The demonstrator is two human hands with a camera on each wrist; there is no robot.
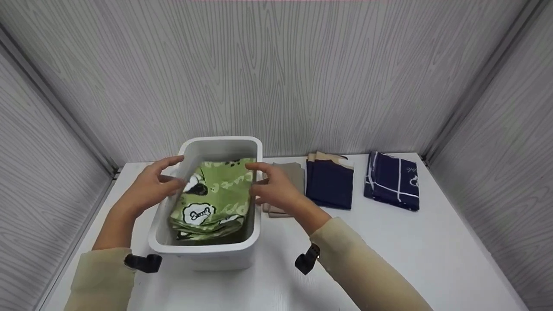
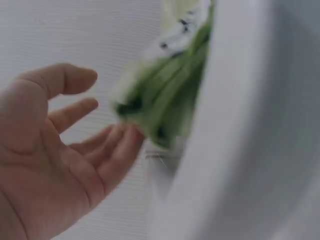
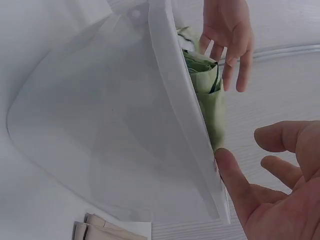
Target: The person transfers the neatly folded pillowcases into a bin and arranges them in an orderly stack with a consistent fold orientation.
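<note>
A folded green cloth (image 1: 220, 190) with bone and paw prints lies inside a white plastic bin (image 1: 203, 249), its layered fold toward the front. My left hand (image 1: 149, 190) hovers at the bin's left rim, fingers spread and loosely bent. In the left wrist view its fingertips come up to the blurred edge of the cloth; whether they touch cannot be told. Over the right rim is my right hand (image 1: 276, 185), fingers apart with nothing held between them. One of its fingers (image 3: 232, 172) reaches the rim beside the cloth in the right wrist view.
Right of the bin lies a folded beige cloth (image 1: 293, 172), partly hidden by my right hand. Beyond it are a folded navy and tan cloth (image 1: 330, 183) and a navy cloth with white lines (image 1: 391, 181). Grey wood-grain panels (image 1: 276, 77) enclose the white table (image 1: 389, 259).
</note>
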